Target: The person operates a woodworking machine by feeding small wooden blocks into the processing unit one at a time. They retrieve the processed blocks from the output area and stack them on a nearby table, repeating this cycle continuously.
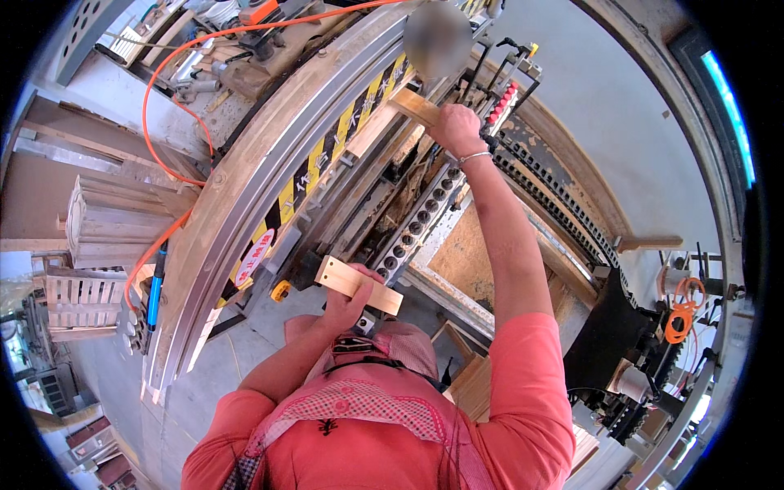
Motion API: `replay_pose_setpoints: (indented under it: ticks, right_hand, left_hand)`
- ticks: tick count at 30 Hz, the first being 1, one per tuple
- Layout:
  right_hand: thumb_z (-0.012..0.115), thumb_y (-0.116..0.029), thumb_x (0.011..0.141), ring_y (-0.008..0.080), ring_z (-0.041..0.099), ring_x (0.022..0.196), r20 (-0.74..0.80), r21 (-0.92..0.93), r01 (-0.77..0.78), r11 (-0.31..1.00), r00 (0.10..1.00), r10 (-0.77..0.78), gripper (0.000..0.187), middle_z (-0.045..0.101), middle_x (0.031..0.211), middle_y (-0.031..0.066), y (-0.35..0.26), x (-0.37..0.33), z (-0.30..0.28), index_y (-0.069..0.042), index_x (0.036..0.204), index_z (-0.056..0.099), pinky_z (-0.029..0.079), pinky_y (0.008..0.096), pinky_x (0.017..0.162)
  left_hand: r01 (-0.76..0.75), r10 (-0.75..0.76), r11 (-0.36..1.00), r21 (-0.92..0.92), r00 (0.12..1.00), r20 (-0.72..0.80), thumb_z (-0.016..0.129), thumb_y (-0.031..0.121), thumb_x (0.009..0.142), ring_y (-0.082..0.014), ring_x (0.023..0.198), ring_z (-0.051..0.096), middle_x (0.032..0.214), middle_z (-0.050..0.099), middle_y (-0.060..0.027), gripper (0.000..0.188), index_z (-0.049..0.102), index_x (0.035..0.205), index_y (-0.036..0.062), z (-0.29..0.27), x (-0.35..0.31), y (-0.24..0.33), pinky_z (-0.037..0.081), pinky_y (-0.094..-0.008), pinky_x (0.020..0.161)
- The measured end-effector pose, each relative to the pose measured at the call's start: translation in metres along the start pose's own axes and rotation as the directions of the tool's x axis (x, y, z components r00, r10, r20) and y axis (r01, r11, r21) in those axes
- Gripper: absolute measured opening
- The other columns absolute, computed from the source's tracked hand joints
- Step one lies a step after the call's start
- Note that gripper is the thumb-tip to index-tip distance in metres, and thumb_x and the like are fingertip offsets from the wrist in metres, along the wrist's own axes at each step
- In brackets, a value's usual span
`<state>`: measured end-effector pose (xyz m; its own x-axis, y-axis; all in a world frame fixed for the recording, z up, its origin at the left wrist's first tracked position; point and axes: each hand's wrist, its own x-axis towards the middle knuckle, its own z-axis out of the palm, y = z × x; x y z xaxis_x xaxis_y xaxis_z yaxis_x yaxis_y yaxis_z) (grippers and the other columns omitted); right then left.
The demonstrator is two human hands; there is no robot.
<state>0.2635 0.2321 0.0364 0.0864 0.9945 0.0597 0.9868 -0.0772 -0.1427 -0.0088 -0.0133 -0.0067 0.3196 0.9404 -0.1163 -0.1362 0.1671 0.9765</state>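
My left hand (349, 304) is closed round a short, pale wooden block (382, 299) in front of my waist. Two small dark holes show near the block's left end. My right arm reaches far forward over a long woodworking machine (351, 229). There, my right hand (457, 131) grips the near end of a second wooden block (415, 106). Beside that block, a light wooden strip (376, 131) lies along the machine bed. Between my hands runs a metal rail with a row of dark round sockets (408, 232).
A curved-looking metal rail with yellow-black warning tape (318, 167) borders the machine's left. An orange hose (145, 106) loops past a cluttered bench (220, 73). Stacked wood (106, 216) stands at the left. A black chain track (563, 192) and a coiled orange hose (684, 310) are at the right.
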Motion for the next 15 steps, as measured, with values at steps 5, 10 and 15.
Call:
replay_pose_setpoints:
  ticks: [5,10,15]
  right_hand:
    - [0.065,-0.026,0.065,0.0283,0.064,0.081,0.026,-0.013,-0.007,1.000,1.000,0.008,0.025,0.065,0.083,0.0154,-0.0040,-0.0007,-0.0041,-0.005,0.079,0.067,0.052,0.0363,0.072]
    - [0.063,-0.023,0.065,0.0278,0.064,0.081,0.017,-0.018,0.000,1.000,1.000,0.000,0.022,0.065,0.083,0.0152,-0.0043,-0.0004,-0.0064,-0.005,0.078,0.067,0.052,0.0359,0.071]
    - [0.061,-0.021,0.065,0.0278,0.064,0.080,0.005,-0.021,0.027,0.999,1.000,-0.027,0.020,0.065,0.080,0.0149,-0.0057,-0.0006,-0.0063,-0.005,0.074,0.067,0.052,0.0356,0.071]
  left_hand:
    - [-0.014,0.014,0.999,0.042,1.000,0.016,0.049,0.004,0.085,-0.0139,0.083,0.056,0.092,0.059,-0.0102,0.017,0.045,0.101,0.0011,-0.0012,0.0010,0.0015,0.046,-0.0288,0.075]
    - [0.000,0.000,1.000,0.010,1.000,0.005,0.049,0.005,0.086,-0.0137,0.083,0.056,0.092,0.059,-0.0102,0.016,0.045,0.101,0.0012,-0.0005,0.0005,0.0020,0.046,-0.0288,0.075]
    - [-0.005,0.005,1.000,-0.006,1.000,0.027,0.050,0.007,0.087,-0.0137,0.083,0.056,0.092,0.059,-0.0099,0.016,0.045,0.101,0.0016,-0.0024,0.0016,0.0003,0.046,-0.0291,0.075]
